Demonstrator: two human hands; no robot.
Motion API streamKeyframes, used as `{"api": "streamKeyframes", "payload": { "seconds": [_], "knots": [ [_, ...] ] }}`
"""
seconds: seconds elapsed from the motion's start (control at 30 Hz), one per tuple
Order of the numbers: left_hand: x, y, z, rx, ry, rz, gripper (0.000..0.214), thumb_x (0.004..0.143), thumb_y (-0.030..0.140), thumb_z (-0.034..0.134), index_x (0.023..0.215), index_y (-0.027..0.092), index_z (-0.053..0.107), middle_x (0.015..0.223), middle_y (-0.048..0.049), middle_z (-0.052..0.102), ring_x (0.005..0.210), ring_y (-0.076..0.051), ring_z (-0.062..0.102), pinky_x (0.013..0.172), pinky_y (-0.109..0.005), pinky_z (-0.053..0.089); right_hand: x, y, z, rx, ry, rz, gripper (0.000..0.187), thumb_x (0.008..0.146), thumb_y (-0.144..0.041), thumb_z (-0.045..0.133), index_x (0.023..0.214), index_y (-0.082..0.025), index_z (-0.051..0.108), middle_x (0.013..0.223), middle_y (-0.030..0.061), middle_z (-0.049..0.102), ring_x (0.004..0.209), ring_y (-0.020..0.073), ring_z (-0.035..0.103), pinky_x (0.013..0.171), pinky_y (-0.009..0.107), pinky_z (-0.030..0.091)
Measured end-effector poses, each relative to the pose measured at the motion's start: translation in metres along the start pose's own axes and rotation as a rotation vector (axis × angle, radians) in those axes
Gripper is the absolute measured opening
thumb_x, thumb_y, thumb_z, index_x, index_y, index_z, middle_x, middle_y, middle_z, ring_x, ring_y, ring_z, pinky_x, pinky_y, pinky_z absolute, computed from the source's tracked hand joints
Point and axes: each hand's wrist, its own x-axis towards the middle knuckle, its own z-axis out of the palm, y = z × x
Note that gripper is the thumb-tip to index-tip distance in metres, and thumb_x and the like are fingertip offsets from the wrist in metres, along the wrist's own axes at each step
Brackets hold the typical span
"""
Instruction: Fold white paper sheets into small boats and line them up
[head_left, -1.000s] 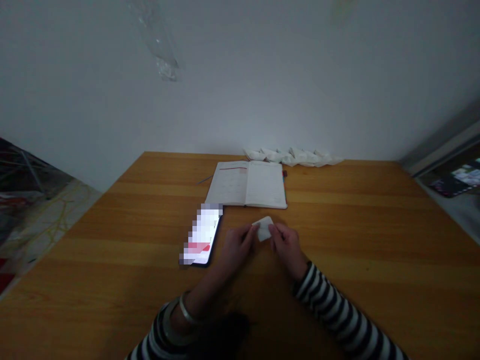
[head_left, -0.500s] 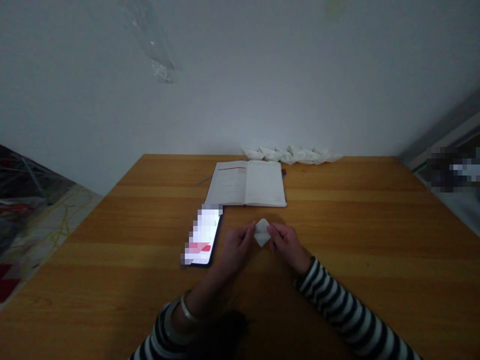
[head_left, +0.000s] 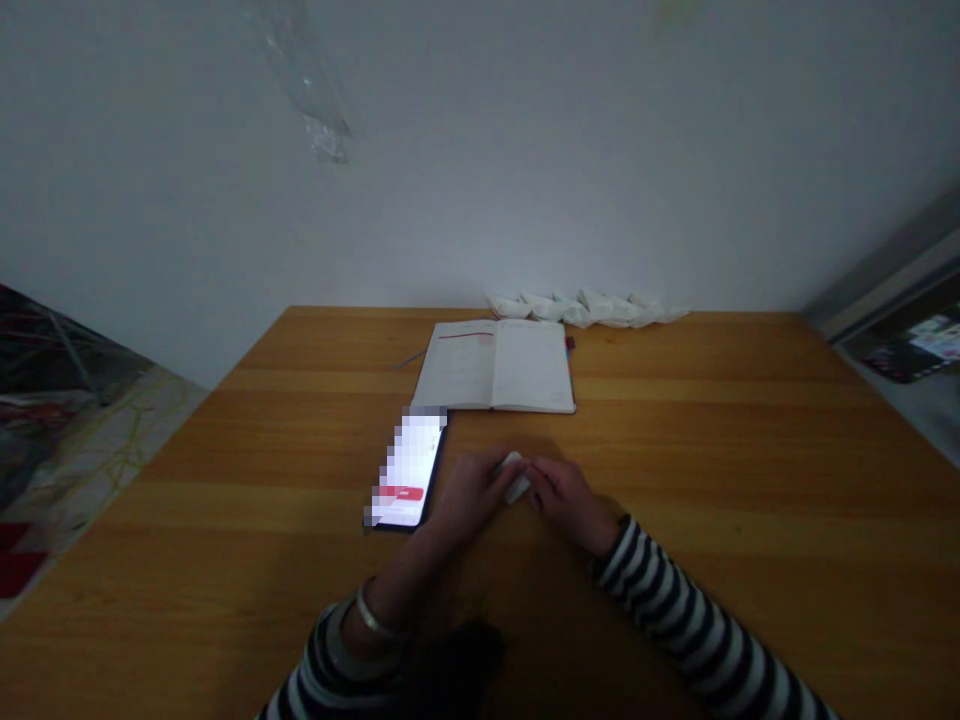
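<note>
A small folded piece of white paper (head_left: 516, 482) is held between my two hands, just above the wooden table. My left hand (head_left: 472, 492) grips its left side, with thumb and fingers closed on it. From the right, my right hand (head_left: 567, 498) pinches its edge with the fingertips, which meet those of the left hand near the top. Fingers cover much of the paper, so its exact shape is partly hidden. Left of my left hand lies a phone (head_left: 411, 470) with a lit screen.
An open notebook (head_left: 532, 368) lies beyond my hands, a thin ribbon at its left. Along the wall at the table's (head_left: 735, 450) back edge sits a row of folded white paper shapes (head_left: 592, 308). Clear plastic (head_left: 322, 130) hangs on the wall.
The paper showed as a diamond between the hands; now it looks narrower and more covered. My right hand's fingertips have moved left, up against my left hand's.
</note>
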Motion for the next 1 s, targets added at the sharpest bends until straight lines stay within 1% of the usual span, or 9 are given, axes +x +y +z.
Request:
{"api": "streamKeyframes", "payload": {
  "seconds": [0.13,0.2,0.27,0.43,0.6,0.7,0.87,0.93,1.0],
  "knots": [
    [-0.003,0.002,0.007,-0.002,0.133,-0.001,0.041,0.093,0.045,0.051,0.062,0.02,0.056,0.054,0.0007,0.053,0.052,-0.015,0.046,0.052,-0.027,0.026,-0.002,-0.007,0.007,0.127,0.008,0.085,0.036,0.094,-0.046,0.054,0.07,-0.021,0.06,0.054,-0.0044,0.053,0.048,0.0116,0.049,0.047,0.022,0.037],
    [-0.004,0.001,0.01,-0.023,0.127,-0.007,0.043,0.095,0.046,0.047,0.062,0.02,0.055,0.054,0.0002,0.054,0.051,-0.016,0.047,0.052,-0.027,0.027,-0.005,-0.011,0.013,0.118,0.084,0.076,0.032,0.092,-0.044,0.058,0.069,-0.022,0.06,0.056,-0.0042,0.053,0.049,0.0116,0.048,0.047,0.022,0.036],
    [-0.004,0.0,0.011,-0.046,0.105,-0.036,0.042,0.097,0.044,0.044,0.066,0.02,0.058,0.057,-0.0005,0.057,0.052,-0.016,0.05,0.053,-0.027,0.031,-0.009,-0.013,0.017,0.019,0.196,0.057,0.029,0.091,-0.04,0.059,0.069,-0.022,0.06,0.055,-0.0038,0.053,0.047,0.0116,0.047,0.047,0.024,0.035],
    [-0.006,0.006,0.008,-0.083,0.159,-0.083,0.034,0.099,0.042,0.043,0.102,0.02,0.069,0.09,-0.0064,0.072,0.077,-0.022,0.064,0.07,-0.029,0.044,-0.009,-0.012,0.015,-0.312,0.437,0.005,0.014,0.09,-0.032,0.061,0.083,-0.023,0.068,0.066,0.0017,0.065,0.056,0.0166,0.058,0.056,0.028,0.041],
    [-0.01,0.01,0.01,-0.215,0.011,-0.099,0.043,0.097,0.051,0.045,0.084,0.018,0.07,0.079,-0.0057,0.071,0.074,-0.022,0.063,0.068,-0.028,0.045,-0.009,-0.012,0.015,-0.672,0.281,-0.232,0.013,0.089,-0.019,0.057,0.09,-0.022,0.069,0.081,0.009,0.071,0.073,0.0235,0.062,0.067,0.034,0.045],
    [-0.007,0.002,0.015,-0.341,0.026,-0.188,0.043,0.094,0.053,0.051,0.08,0.016,0.068,0.077,-0.0057,0.07,0.074,-0.022,0.063,0.068,-0.028,0.046,-0.009,-0.013,0.019,-0.772,0.18,-0.353,0.013,0.087,-0.014,0.056,0.087,-0.019,0.068,0.083,0.0101,0.069,0.08,0.0253,0.06,0.073,0.037,0.046],
    [0.003,-0.014,0.01,-0.384,0.11,-0.204,0.033,0.09,0.045,0.054,0.086,0.015,0.07,0.088,-0.0089,0.072,0.086,-0.024,0.065,0.076,-0.03,0.048,-0.005,-0.015,0.016,-0.699,0.148,-0.439,0.015,0.085,-0.022,0.066,0.098,-0.017,0.069,0.103,0.0122,0.065,0.095,0.0271,0.057,0.084,0.042,0.045],
    [0.006,-0.016,0.003,-0.382,0.126,-0.192,0.032,0.091,0.044,0.054,0.092,0.016,0.069,0.088,-0.0076,0.07,0.084,-0.023,0.063,0.073,-0.03,0.047,-0.005,-0.014,0.012,-0.63,0.155,-0.434,0.022,0.086,-0.029,0.069,0.106,-0.019,0.069,0.116,0.014,0.061,0.108,0.0297,0.054,0.093,0.047,0.043],
    [0.007,-0.017,-0.003,-0.374,0.073,-0.182,0.032,0.091,0.043,0.054,0.103,0.017,0.068,0.082,-0.004,0.067,0.075,-0.02,0.06,0.066,-0.027,0.045,-0.004,-0.011,0.006,-0.52,0.125,-0.393,0.025,0.086,-0.032,0.07,0.11,-0.021,0.07,0.116,0.0131,0.06,0.109,0.0294,0.054,0.093,0.048,0.044]
  ]
}}
